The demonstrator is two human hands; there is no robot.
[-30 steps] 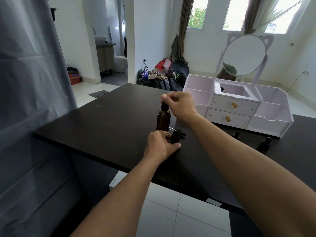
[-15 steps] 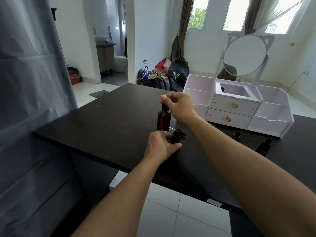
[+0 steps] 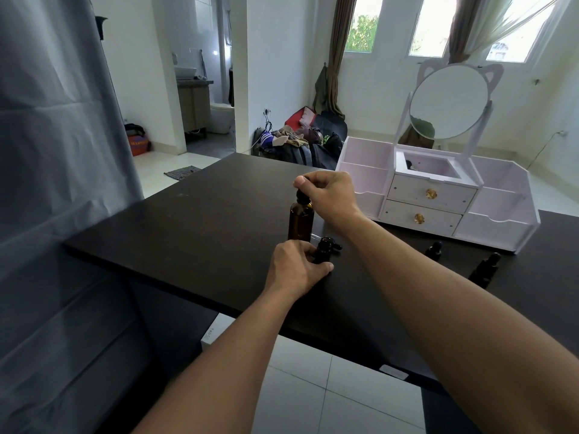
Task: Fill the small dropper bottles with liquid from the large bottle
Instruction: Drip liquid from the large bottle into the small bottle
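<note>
A large amber bottle (image 3: 300, 223) stands upright on the black table (image 3: 200, 233). My right hand (image 3: 329, 195) reaches over it, fingers pinched on its black dropper cap (image 3: 302, 197). In front of it my left hand (image 3: 294, 267) holds a small dark dropper bottle (image 3: 324, 250) upright on the table; its mouth looks uncapped. A loose black dropper cap (image 3: 336, 245) lies just behind that small bottle. Two more small dark dropper bottles stand to the right, one (image 3: 434, 249) near my right forearm and one (image 3: 484, 269) farther right.
A white vanity organiser (image 3: 438, 202) with two drawers and a round mirror (image 3: 448, 100) sits at the table's back right. A grey curtain (image 3: 56, 151) hangs on the left. The table's front edge runs close under my forearms, with tiled floor below.
Hardly anything moved. My right hand stays on the large bottle's cap, its fingers shifting slightly; my left hand keeps its hold on the small bottle.
</note>
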